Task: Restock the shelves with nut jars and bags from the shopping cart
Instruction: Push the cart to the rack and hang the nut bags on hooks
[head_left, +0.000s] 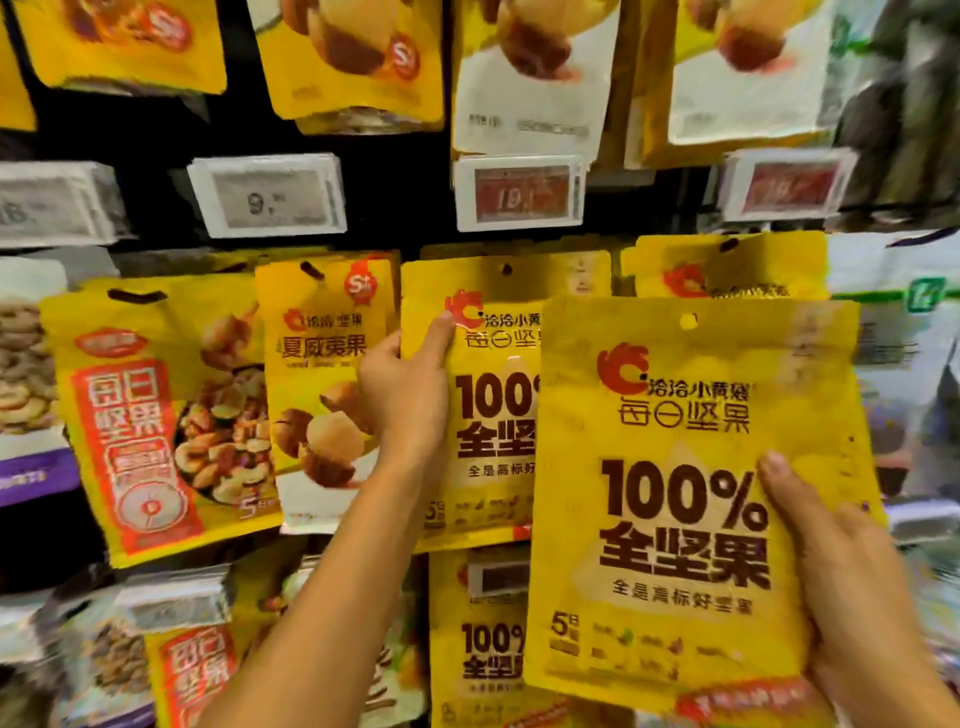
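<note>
My right hand (831, 582) holds a yellow nut bag (675, 519) with "100%" in dark print, thumb on its front and fingers behind its right edge. The bag is upright in front of the peg wall, with its hang hole at the top. My left hand (410, 395) grips the left edge of a matching yellow bag (488, 415) that hangs on a peg, thumb on its front near the red logo. The held bag overlaps the right part of the hanging one.
Other hanging bags flank these: a macadamia bag (322, 384), a mixed nut bag with a red label (156, 415), more yellow bags above and below. Price tags (519, 192) jut out above the row. White and green packs (893, 364) hang at right.
</note>
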